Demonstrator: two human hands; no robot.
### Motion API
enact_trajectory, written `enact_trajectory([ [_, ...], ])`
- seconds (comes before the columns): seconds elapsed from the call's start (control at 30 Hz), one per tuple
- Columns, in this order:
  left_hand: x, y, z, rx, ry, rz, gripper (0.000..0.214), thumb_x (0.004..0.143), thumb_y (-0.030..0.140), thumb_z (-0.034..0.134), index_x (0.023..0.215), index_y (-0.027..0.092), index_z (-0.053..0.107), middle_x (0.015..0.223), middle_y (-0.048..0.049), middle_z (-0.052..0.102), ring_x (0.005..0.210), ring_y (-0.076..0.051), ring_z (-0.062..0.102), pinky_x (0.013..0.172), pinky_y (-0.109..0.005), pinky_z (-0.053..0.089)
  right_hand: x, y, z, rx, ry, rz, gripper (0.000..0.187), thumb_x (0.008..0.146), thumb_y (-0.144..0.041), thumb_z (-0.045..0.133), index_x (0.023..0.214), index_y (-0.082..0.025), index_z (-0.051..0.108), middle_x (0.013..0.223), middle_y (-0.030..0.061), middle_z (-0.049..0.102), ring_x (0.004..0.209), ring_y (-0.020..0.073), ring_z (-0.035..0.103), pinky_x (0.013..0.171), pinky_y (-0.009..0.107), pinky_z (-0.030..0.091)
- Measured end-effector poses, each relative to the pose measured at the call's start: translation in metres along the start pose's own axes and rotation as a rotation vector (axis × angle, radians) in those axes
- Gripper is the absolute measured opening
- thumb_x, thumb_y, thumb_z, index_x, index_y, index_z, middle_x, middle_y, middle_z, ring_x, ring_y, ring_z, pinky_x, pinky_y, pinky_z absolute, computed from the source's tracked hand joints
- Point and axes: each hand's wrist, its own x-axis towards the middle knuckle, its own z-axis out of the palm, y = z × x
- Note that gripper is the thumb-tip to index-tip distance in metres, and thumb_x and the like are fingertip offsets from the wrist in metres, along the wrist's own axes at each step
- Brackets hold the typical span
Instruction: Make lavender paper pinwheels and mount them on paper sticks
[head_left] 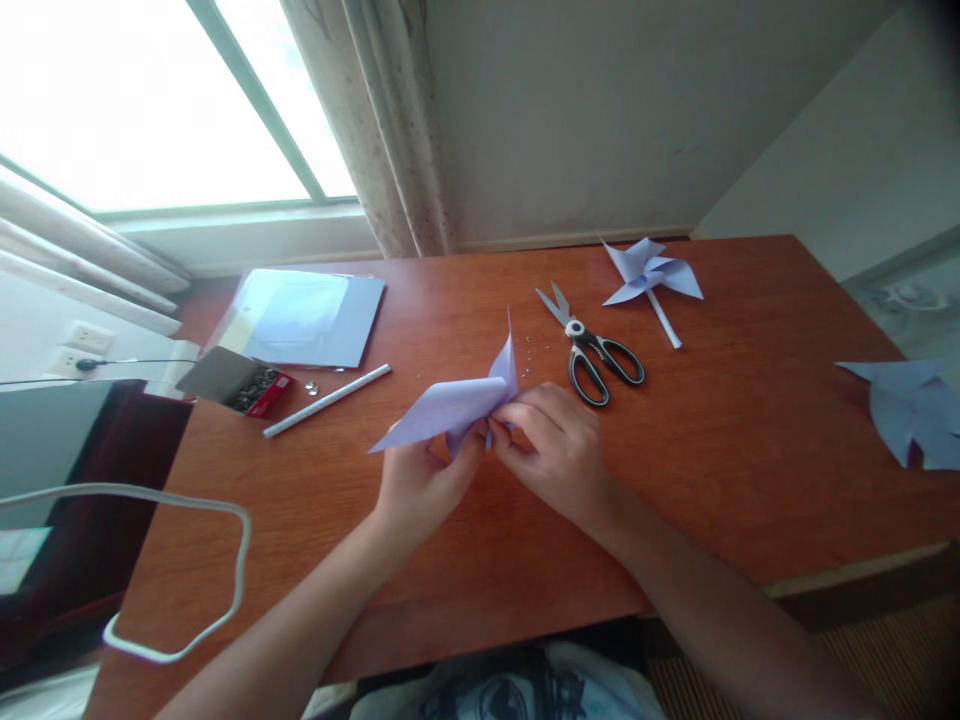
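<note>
Over the middle of the wooden table [390, 560], a pale lilac paper pinwheel [450, 408] is held up in both hands, its blades folded and pointed. My left hand [424, 480] is closed on it from below, the thumb near its centre and the other fingers hidden behind the paper. At the right side of that centre, my right hand [551, 445] pinches the paper with thumb and fingertips. Whether a small pin sits between the fingertips I cannot tell. Black-handled scissors [589, 345] lie partly open just beyond my right hand.
A rolled paper stick [328, 401] lies left of my hands, by an open box of tacks [244, 385] and a stack of paper [307, 315]. A pinwheel on a stick [649, 275] rests at the back right. Another paper pinwheel [911, 410] is at the right edge. A white cable [244, 560] loops at left.
</note>
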Motion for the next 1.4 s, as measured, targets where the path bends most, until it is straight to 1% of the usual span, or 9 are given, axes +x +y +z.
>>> enact_trajectory([
  [0.17,0.003,0.004,-0.003,0.055,0.003,0.072,0.007,0.085,0.018,0.065,0.079,0.017,0.069,0.073,0.0003,0.070,0.069,-0.016,0.065,0.072,-0.027,0.052,-0.001,-0.001,-0.001,0.010,-0.007,-0.001,0.010,0.091,-0.016,0.065,0.083,-0.021,0.063,0.078,0.0028,0.070,0.072,0.0181,0.061,0.069,0.031,0.048],
  [0.33,0.004,0.004,-0.003,0.070,0.002,0.060,0.009,0.084,0.017,0.064,0.076,0.017,0.068,0.078,-0.0017,0.074,0.072,-0.017,0.067,0.076,-0.028,0.054,0.000,-0.001,-0.001,0.019,-0.032,-0.002,0.008,0.092,-0.017,0.065,0.084,-0.021,0.064,0.080,0.0033,0.071,0.074,0.0182,0.062,0.070,0.031,0.048],
  [0.43,0.003,0.004,-0.002,0.078,0.020,0.045,0.012,0.083,0.017,0.065,0.071,0.017,0.067,0.073,-0.0015,0.073,0.069,-0.017,0.066,0.075,-0.028,0.054,0.000,-0.001,-0.002,0.007,-0.030,-0.020,0.007,0.092,-0.018,0.065,0.086,-0.021,0.065,0.081,0.0035,0.072,0.074,0.0181,0.061,0.070,0.032,0.048],
  [0.6,0.003,0.004,-0.002,0.076,0.021,0.025,0.009,0.082,0.019,0.066,0.075,0.017,0.069,0.074,-0.0015,0.073,0.068,-0.017,0.065,0.077,-0.030,0.053,-0.001,-0.001,-0.003,-0.027,-0.020,-0.038,0.004,0.092,-0.019,0.065,0.089,-0.021,0.066,0.081,0.0030,0.072,0.073,0.0177,0.061,0.069,0.032,0.047],
  [0.7,0.003,0.001,-0.002,0.044,0.021,-0.017,0.006,0.081,0.021,0.067,0.076,0.018,0.070,0.076,-0.0014,0.072,0.069,-0.017,0.065,0.076,-0.030,0.052,-0.001,-0.002,-0.003,-0.036,-0.019,-0.025,0.006,0.093,-0.018,0.065,0.087,-0.021,0.065,0.080,0.0025,0.072,0.073,0.0176,0.061,0.069,0.032,0.047],
  [0.9,0.002,-0.007,0.000,-0.124,-0.013,-0.127,0.009,0.079,0.023,0.070,0.072,0.018,0.068,0.068,0.0008,0.068,0.066,-0.016,0.062,0.068,-0.028,0.050,0.000,-0.002,-0.003,-0.040,-0.018,-0.025,0.007,0.092,-0.018,0.065,0.086,-0.021,0.065,0.078,0.0020,0.071,0.072,0.0174,0.062,0.069,0.032,0.048],
  [1.2,0.006,0.000,0.002,-0.196,0.019,-0.250,0.011,0.075,0.025,0.072,0.070,0.017,0.067,0.067,0.0005,0.067,0.063,-0.015,0.060,0.063,-0.026,0.051,0.001,-0.004,-0.006,0.094,-0.050,0.021,0.006,0.093,-0.018,0.061,0.093,-0.019,0.067,0.087,0.0055,0.074,0.079,0.0188,0.066,0.074,0.033,0.052],
  [1.3,0.009,0.007,-0.001,-0.206,0.050,-0.311,0.012,0.072,0.026,0.074,0.070,0.016,0.068,0.066,0.0004,0.068,0.062,-0.015,0.060,0.059,-0.025,0.049,0.004,-0.007,-0.011,0.213,0.010,0.054,0.010,0.092,-0.013,0.060,0.095,-0.019,0.067,0.087,0.0061,0.073,0.081,0.0187,0.067,0.075,0.032,0.055],
  [1.4,0.017,0.008,-0.009,-0.250,0.149,-0.376,0.014,0.070,0.027,0.076,0.069,0.014,0.070,0.067,-0.0012,0.069,0.061,-0.015,0.060,0.056,-0.024,0.048,0.007,-0.007,-0.014,0.304,0.069,0.128,0.014,0.092,-0.011,0.056,0.093,-0.021,0.067,0.085,0.0053,0.070,0.080,0.0178,0.067,0.074,0.032,0.055],
])
